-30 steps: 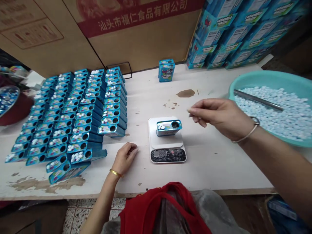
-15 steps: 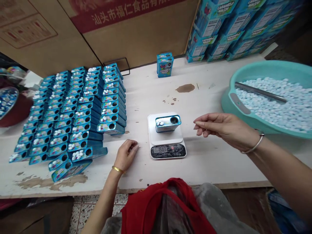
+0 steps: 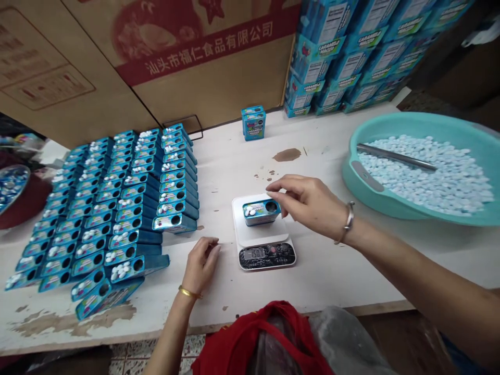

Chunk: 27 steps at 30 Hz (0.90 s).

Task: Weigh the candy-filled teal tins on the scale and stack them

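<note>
A small blue tin [image 3: 261, 212] is seen lying on its side on the white platform of a kitchen scale [image 3: 262, 237], which is set on the tabletop [image 3: 312, 271] directly in front of the person. A few pale candies are visible through the tin's left opening, and a round hole is found at its right end. Digits are shown on the scale's dark display, but they are too small to be read with certainty.

The right hand [image 3: 308, 205] is held over the tin's right end. Its fingers [image 3: 275, 186] are partly curled, with the forefinger stretched above the tin and the thumb set just beside the round hole; whether the tin is actually gripped cannot be told. A silver bangle [image 3: 349, 223] is worn on that wrist.

The left hand [image 3: 201, 263] is rested on the tabletop just left of the scale, apart from it, with the fingers loosely curled and nothing held in them. A gold bangle [image 3: 189, 293] is worn on its wrist.

To the left, many like tins [image 3: 117, 208] are laid out in close rows. To the right, a teal basin [image 3: 363, 182] is filled with pale blue candies [image 3: 429, 177], and a metal bar [image 3: 394, 156] is laid across them. Farther back, a single blue box [image 3: 253, 123] is stood upright, a brown stain [image 3: 287, 154] is seen near it, and blue boxes [image 3: 344, 57] are stacked at the rear right beside a large cardboard carton [image 3: 195, 67].
</note>
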Available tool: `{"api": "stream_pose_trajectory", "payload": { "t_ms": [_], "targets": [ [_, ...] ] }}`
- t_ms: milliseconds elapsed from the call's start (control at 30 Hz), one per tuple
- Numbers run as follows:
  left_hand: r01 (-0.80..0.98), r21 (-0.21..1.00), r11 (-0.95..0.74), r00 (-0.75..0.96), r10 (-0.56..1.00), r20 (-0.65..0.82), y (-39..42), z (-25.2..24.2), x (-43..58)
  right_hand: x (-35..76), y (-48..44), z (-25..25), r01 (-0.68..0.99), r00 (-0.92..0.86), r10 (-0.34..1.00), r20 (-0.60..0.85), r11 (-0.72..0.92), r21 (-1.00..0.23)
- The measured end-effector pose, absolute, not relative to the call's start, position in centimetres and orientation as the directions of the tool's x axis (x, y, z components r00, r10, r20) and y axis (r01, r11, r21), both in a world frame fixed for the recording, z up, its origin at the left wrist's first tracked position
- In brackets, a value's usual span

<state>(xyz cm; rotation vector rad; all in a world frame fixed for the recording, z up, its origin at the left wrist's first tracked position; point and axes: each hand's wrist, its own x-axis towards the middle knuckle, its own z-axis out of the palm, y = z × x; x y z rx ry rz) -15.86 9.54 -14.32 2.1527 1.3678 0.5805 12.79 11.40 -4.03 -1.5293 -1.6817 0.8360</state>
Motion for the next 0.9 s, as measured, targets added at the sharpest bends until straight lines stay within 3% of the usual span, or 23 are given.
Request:
{"api": "stream_pose_trajectory", "payload": {
  "t_ms": [100,167,267,367,433,600,767,900],
  "targets": [
    [0.677,0.486,-0.553,0.461,0.833,0.305,10.0,-11.9,-13.9,15.2,10.7,-3.8,0.524,0.079,0.988,0.131,0.07,-0.849],
    [0.663,0.352,-0.66,0.546,0.749,0.376,10.6,-10.5,-12.4,18.6,9.9,-4.2,0.6,0.225,0.952,0.207,0.032,-0.8],
    [0.619,0.224,-0.753,0.663,0.654,0.365,11.6,-9.2,-10.5,25.7,8.4,-5.7,0.824,0.419,0.84,0.344,-0.193,-0.533],
    [0.589,0.175,-0.789,0.719,0.61,0.334,12.2,-8.9,-9.1,33.0,7.1,-8.1,0.823,0.561,0.82,0.112,-0.538,-0.181],
    [0.574,0.167,-0.801,0.738,0.595,0.317,12.4,-8.8,-8.3,36.6,6.6,-9.6,0.747,0.657,0.751,-0.056,-0.66,-0.078],
    [0.517,0.167,-0.84,0.789,0.543,0.289,12.8,-8.2,-6.0,38.6,7.3,-11.9,0.684,0.656,0.7,-0.282,-0.71,-0.168],
    [0.509,0.145,-0.848,0.812,0.53,0.245,13.2,-8.2,-4.5,37.0,8.3,-12.1,0.734,0.591,0.748,-0.303,-0.654,-0.182],
    [0.517,0.156,-0.841,0.786,0.539,0.301,13.3,-8.0,-4.6,36.9,7.7,-12.0,0.777,0.584,0.773,-0.247,-0.62,-0.104]
  ]
}}
